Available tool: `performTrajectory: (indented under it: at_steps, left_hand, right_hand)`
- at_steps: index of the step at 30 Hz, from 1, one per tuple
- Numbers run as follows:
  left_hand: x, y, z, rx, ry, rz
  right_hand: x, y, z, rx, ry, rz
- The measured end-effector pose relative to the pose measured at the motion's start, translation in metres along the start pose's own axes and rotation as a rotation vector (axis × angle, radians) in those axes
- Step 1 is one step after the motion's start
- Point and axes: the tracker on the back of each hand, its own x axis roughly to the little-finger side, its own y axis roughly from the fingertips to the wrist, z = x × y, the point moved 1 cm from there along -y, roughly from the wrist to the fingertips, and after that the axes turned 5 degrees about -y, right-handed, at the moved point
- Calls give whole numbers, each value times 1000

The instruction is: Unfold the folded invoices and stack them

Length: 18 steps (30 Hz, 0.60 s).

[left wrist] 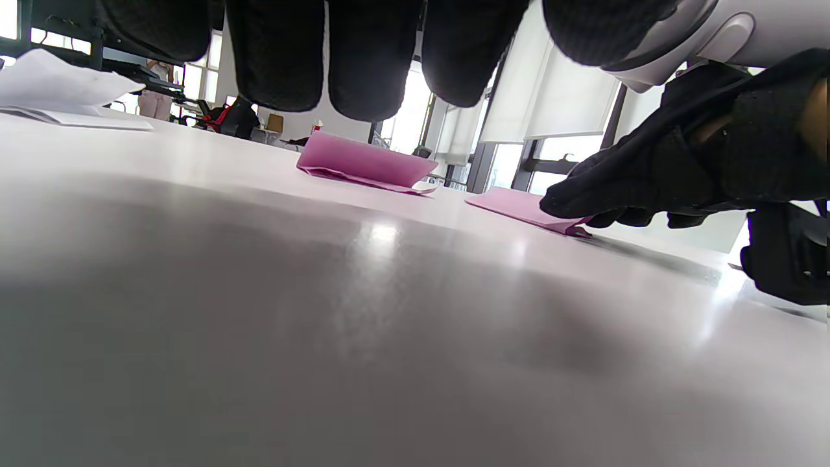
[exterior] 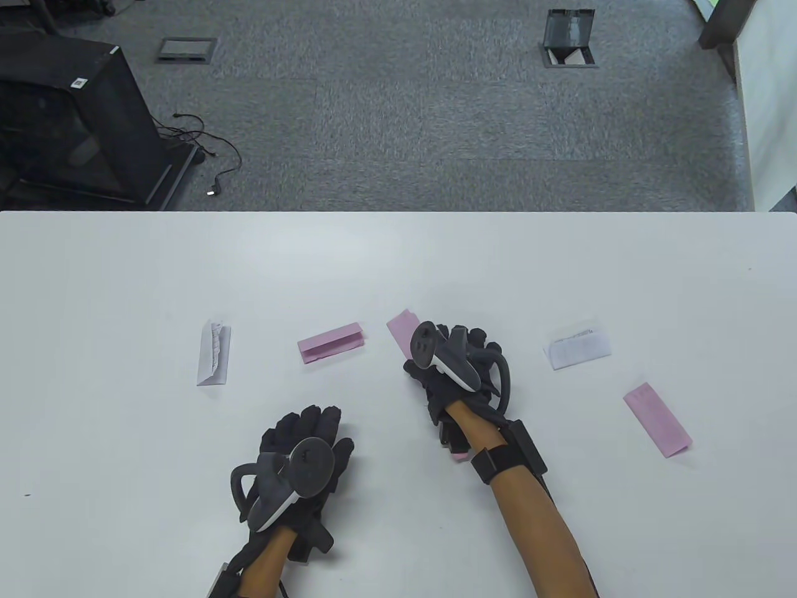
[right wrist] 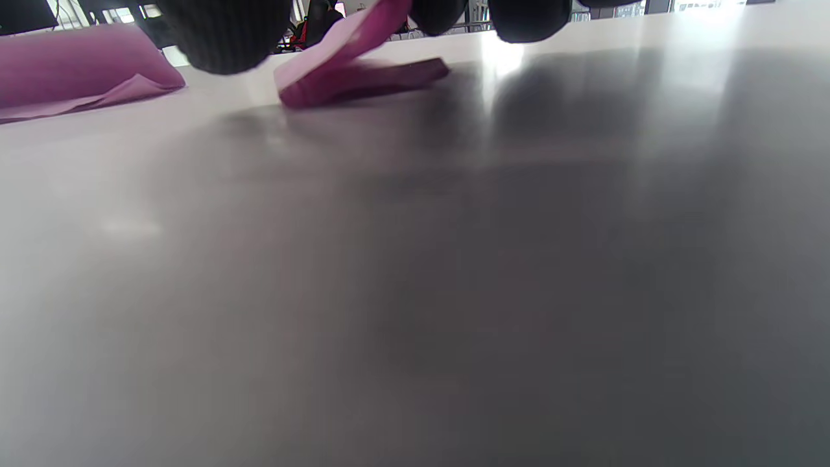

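Five folded invoices lie on the white table (exterior: 124, 280). My right hand (exterior: 448, 355) is on a pink one (exterior: 401, 325) at the centre. In the right wrist view its upper flap (right wrist: 337, 48) rises between my thumb and fingertips (right wrist: 519, 19), pinched. In the left wrist view the right hand (left wrist: 648, 175) presses on that sheet (left wrist: 512, 206). My left hand (exterior: 311, 436) rests flat and empty on the table, fingers (left wrist: 369, 58) extended. Another pink invoice (exterior: 331, 342) lies just left, also in the left wrist view (left wrist: 363, 162) and the right wrist view (right wrist: 78, 71).
A white folded invoice (exterior: 214, 352) lies at the left, another white one (exterior: 578, 349) right of my right hand, and a pink one (exterior: 657, 419) at the far right. The table's far edge (exterior: 398, 213) borders grey carpet with a black cabinet (exterior: 68, 124).
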Motion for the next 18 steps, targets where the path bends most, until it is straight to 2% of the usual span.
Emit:
performTrajectory:
  at_steps: [3, 11, 14, 18]
  left_hand:
    - [-1, -1, 0, 5, -1, -2]
    - [-9, -2, 0, -6, -10, -34]
    - [-13, -3, 1, -28, 30, -62]
    - [-24, -6, 8, -62, 124, -131]
  right_hand:
    - [-4, -1, 2, -26, 2, 24]
    - [10, 12, -14, 139, -202, -11]
    - [31, 27, -21, 172, -248, -34]
    - [63, 62, -35, 242, -362, -107]
